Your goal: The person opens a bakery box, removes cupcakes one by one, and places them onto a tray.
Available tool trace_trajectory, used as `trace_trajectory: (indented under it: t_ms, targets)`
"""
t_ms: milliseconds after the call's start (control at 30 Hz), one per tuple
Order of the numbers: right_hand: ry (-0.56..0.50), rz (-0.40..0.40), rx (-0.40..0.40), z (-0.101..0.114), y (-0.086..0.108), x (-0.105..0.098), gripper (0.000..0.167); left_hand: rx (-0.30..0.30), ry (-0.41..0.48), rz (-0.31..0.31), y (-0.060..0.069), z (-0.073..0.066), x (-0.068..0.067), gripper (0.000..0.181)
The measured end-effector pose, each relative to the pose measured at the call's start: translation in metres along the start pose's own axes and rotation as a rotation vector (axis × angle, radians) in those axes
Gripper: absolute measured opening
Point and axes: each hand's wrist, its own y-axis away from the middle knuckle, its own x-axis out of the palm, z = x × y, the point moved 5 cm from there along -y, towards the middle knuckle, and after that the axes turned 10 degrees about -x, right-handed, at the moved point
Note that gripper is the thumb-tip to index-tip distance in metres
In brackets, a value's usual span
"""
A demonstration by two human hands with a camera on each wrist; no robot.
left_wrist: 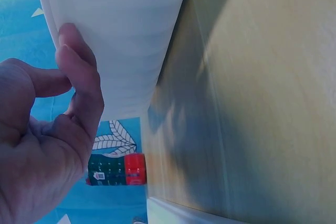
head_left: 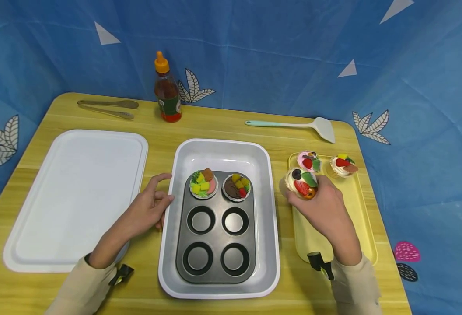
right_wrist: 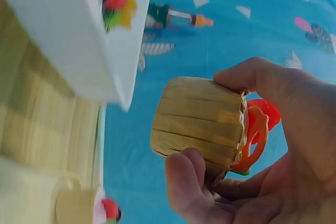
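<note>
My right hand grips a cupcake topped with cream, a strawberry slice and a dark berry, raised above the left edge of the yellow tray. In the right wrist view, fingers and thumb pinch its pleated wrapper. My left hand touches the left rim of the deep white tray, its fingers bent loosely at the wall, as the left wrist view also shows. Inside that tray lies a dark muffin pan with two cupcakes in its top cups.
Two more cupcakes stand at the yellow tray's far end. A flat white tray lies at the left. Along the back are tongs, a sauce bottle and a spatula.
</note>
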Motion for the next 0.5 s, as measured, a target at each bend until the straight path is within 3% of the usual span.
trace_trajectory:
  t_ms: [233,500]
  targets:
    - [0.010,-0.037,0.066,-0.031,0.002,-0.007,0.070,0.005,-0.005,-0.002,0.000,0.000,0.000,0.056]
    - [0.030,-0.096,0.109,-0.064,-0.005,0.008,0.067,0.014,-0.032,-0.015,0.000,0.000,0.001,0.056]
